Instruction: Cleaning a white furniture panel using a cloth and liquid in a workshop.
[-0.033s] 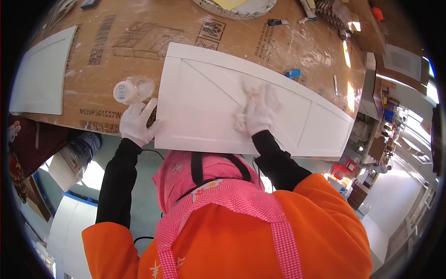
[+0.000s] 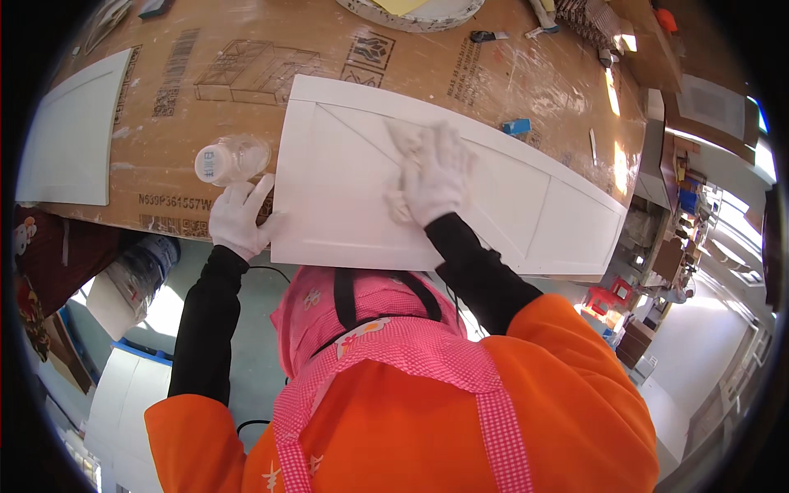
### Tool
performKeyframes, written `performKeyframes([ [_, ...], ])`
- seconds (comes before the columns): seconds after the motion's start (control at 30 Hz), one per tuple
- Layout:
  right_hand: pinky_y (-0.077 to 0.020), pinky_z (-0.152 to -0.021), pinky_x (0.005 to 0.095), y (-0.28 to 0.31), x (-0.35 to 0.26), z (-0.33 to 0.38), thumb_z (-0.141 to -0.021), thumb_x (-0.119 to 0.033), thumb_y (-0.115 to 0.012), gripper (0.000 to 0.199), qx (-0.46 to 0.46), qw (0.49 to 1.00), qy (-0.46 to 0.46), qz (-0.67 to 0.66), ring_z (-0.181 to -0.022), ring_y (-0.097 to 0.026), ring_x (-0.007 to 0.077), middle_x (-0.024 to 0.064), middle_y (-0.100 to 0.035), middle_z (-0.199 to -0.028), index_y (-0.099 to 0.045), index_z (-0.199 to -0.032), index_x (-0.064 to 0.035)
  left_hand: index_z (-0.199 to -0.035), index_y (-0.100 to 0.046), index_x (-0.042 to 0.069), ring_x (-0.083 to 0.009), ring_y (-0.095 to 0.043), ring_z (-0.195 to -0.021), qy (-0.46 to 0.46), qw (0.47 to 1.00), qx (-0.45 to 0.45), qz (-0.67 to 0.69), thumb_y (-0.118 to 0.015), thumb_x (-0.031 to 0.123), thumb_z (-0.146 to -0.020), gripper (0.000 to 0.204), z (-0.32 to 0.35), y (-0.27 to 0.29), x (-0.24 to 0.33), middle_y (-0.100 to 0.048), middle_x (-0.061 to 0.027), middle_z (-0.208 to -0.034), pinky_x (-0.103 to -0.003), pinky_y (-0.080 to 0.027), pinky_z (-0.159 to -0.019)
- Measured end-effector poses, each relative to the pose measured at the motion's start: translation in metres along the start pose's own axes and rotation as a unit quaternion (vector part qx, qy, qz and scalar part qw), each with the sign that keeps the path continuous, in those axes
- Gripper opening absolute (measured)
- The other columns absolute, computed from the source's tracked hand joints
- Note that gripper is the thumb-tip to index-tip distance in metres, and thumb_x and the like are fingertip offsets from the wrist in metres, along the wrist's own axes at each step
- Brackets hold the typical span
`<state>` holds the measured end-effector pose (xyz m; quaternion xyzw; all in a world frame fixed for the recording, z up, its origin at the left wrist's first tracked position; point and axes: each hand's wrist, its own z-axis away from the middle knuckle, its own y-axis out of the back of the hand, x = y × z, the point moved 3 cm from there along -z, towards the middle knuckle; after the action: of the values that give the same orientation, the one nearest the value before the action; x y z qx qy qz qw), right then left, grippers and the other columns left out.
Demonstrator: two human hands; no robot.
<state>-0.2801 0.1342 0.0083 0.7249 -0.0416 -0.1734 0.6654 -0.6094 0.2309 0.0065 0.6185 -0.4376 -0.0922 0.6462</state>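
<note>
A white panel with raised frame strips and a diagonal groove lies on the cardboard-covered table. My right hand, in a white glove, presses a pale cloth against the panel's middle; motion blurs both a little. At the panel's left edge is my left hand, also gloved. Its fingers are spread over the cardboard and the thumb touches the panel's edge. Just beyond those fingertips, a clear plastic bottle with a white cap lies on its side.
Another white panel lies at the far left. A small blue block sits beyond the panel, near a dark-handled scraper. A round white-rimmed tub stands at the back. The cardboard table cover has printing on it.
My right hand and the cloth have slid left across the panel. The left hand stays at the panel's edge.
</note>
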Motion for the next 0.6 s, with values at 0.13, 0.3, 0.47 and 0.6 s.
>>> performKeyframes([
  [0.13, -0.0193, -0.123, 0.0597, -0.02, -0.091, -0.098, -0.087, -0.035, -0.065, 0.062, 0.058, 0.987, 0.11, -0.105, -0.148, -0.034, 0.0411, 0.0177, -0.044, -0.158, -0.055, -0.146, -0.0182, -0.131, -0.065, 0.01, -0.0312, -0.062, -0.09, -0.008, 1.0, 0.011, -0.014, -0.079, 0.031, -0.074, 0.062, -0.011, -0.002, 0.007, -0.06, -0.0089, -0.095, -0.044, -0.052, -0.079],
  [0.3, -0.0247, -0.119, 0.0615, 0.01, -0.023, -0.027, -0.083, -0.028, -0.067, 0.052, 0.037, 0.987, 0.112, -0.111, -0.14, -0.042, 0.0419, 0.0132, -0.051, -0.151, -0.062, -0.134, -0.0211, -0.132, -0.064, 0.007, -0.0345, -0.063, -0.096, 0.008, 1.0, -0.007, -0.022, -0.077, 0.029, -0.076, 0.062, 0.001, -0.008, -0.002, -0.063, -0.0133, -0.102, -0.046, -0.052, -0.086],
  [0.47, -0.0252, -0.121, 0.053, 0.05, 0.23, 0.202, -0.095, -0.027, -0.057, 0.051, -0.027, 0.969, -0.233, 0.073, -0.144, -0.039, 0.0416, 0.0202, -0.044, -0.156, -0.059, -0.142, -0.0101, -0.134, -0.064, 0.006, -0.0364, -0.063, -0.096, -0.009, 1.0, -0.018, -0.019, -0.077, 0.029, -0.077, 0.063, -0.002, -0.008, 0.0, -0.063, -0.0153, -0.103, -0.047, -0.052, -0.086],
  [0.6, -0.0233, -0.123, 0.0524, 0.039, 0.195, 0.172, -0.096, -0.034, -0.055, 0.062, 0.058, 0.925, -0.375, 0.022, -0.148, -0.033, 0.043, 0.0245, -0.038, -0.159, -0.047, -0.152, -0.0089, -0.134, -0.063, 0.005, -0.0375, -0.062, -0.097, -0.021, 0.999, -0.013, -0.026, -0.074, 0.034, -0.081, 0.061, 0.0, -0.007, 0.0, -0.063, -0.0166, -0.103, -0.048, -0.052, -0.087],
])
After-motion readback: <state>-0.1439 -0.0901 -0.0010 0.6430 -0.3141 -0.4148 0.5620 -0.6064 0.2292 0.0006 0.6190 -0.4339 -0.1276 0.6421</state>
